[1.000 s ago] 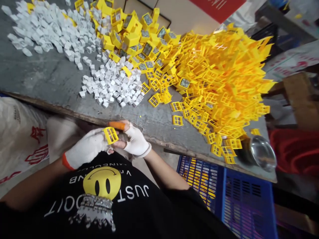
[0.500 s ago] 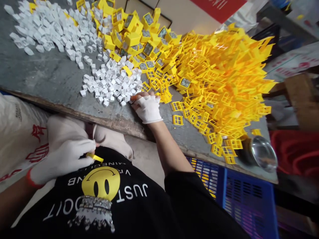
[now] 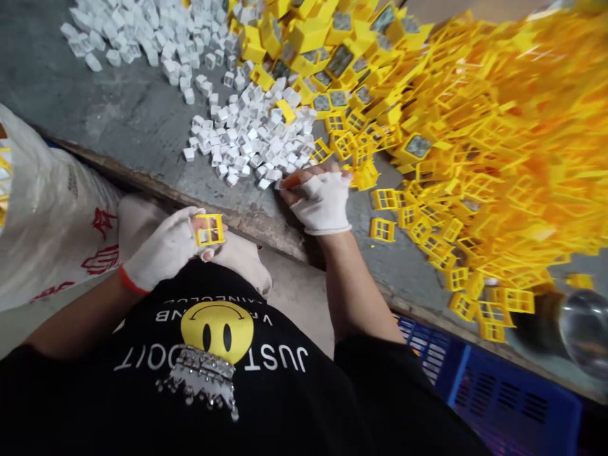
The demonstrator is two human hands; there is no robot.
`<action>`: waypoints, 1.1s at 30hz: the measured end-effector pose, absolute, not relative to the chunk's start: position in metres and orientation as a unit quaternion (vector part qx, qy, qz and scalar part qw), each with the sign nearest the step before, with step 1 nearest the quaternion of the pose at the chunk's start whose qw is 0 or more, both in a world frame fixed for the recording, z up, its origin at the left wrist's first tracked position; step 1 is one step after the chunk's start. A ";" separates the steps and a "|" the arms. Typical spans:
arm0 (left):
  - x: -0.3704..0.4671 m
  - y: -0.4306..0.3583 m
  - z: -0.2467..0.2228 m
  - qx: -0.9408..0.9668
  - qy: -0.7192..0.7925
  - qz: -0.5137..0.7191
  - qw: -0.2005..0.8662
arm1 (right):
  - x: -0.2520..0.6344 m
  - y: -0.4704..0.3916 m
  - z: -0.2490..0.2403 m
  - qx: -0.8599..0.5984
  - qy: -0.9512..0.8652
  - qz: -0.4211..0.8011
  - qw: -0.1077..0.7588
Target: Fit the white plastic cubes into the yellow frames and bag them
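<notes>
My left hand (image 3: 164, 247), in a white fingerless glove, pinches a small yellow window frame (image 3: 210, 229) with four panes, held over my lap in front of the table edge. On the tabletop, my right hand (image 3: 320, 196), gloved the same way with orange on one finger, rests with its fingers curled down between small white hollow cubes (image 3: 247, 136) and yellow frames. Its fingertips are partly hidden, so whatever they pinch cannot be made out. Several loose yellow window frames (image 3: 382, 229) lie to the right of that hand.
A large heap of yellow frames (image 3: 498, 152) covers the table's right side. Yellow box-like pieces (image 3: 308, 35) are piled at the back. A white sack (image 3: 61, 209) stands at left, a blue crate (image 3: 513, 392) below the edge, and a metal bowl (image 3: 586, 329) at far right.
My left hand has risen and turned the yellow window frame from edge-on to face-on. My right hand stays beside the white cubes. The view has shifted, moving the table's contents rightward.
</notes>
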State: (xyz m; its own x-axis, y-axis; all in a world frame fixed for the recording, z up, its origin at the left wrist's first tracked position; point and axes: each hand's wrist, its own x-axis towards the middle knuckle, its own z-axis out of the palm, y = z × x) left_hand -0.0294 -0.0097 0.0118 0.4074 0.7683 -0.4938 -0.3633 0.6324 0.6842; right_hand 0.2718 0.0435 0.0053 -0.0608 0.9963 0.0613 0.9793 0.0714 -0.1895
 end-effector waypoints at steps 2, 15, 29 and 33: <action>-0.022 -0.014 0.009 0.208 0.383 0.367 0.821 | 0.262 0.026 0.013 -0.646 -0.748 0.060 0.139; -0.019 -0.026 0.004 0.250 0.304 0.361 0.846 | 0.209 -0.022 -0.005 -0.404 -0.838 0.102 0.352; -0.027 -0.023 -0.010 0.169 0.378 0.487 0.769 | 0.186 0.067 -0.007 -0.605 -0.786 0.039 0.121; -0.029 -0.023 -0.014 0.114 0.372 0.464 0.796 | 0.195 0.048 0.005 -0.505 -0.831 0.104 0.209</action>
